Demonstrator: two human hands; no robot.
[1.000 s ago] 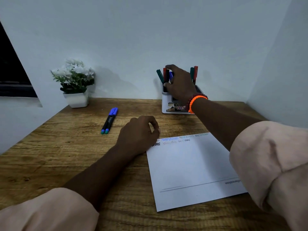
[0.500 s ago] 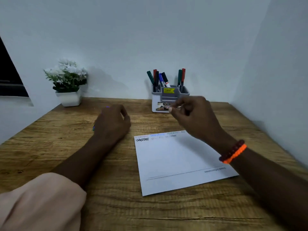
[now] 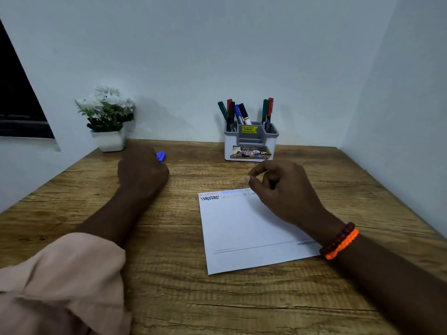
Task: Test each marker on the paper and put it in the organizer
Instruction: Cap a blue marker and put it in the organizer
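Wooden desk (image 3: pixel 169 298) set in a pale-walled corner, seen from above and behind the hands. Sheet of paper (image 3: pixel 244 228) lies flat at about 3 o'clock of desk centre, slightly skewed; its far edge carries two short rows of scribble marks, dark zigzags at the left end, a blue patch further along. Right hand (image 3: pixel 283 189) hovers over the paper's far right corner, covering the end of the scribble rows; fingers curled in, thumb and forefinger tips drawn together, nothing visible between them. Orange band and dark bead bracelet (image 3: pixel 339 240) on that wrist. Left hand (image 3: pixel 142 170) sits at 10 o'clock on the desk, back of hand to the camera, over the spot where blue markers (image 3: pixel 161 155) lie; only their blue cap ends poke out past the knuckles at the hand's far side. Fingers hidden under the hand, so cannot tell whether they grip the markers or merely rest on them. Peach sleeve (image 3: pixel 60 281) bunched at the left forearm, low at 7 o'clock. Organizer (image 3: pixel 251 143), white and grey with a yellow price sticker, stands at 12 o'clock against the back wall, just beyond the right hand; green, red, black and blue markers stand upright or leaning in its left and right compartments. White potted flowers (image 3: pixel 107 117) at 11 o'clock, by the wall.
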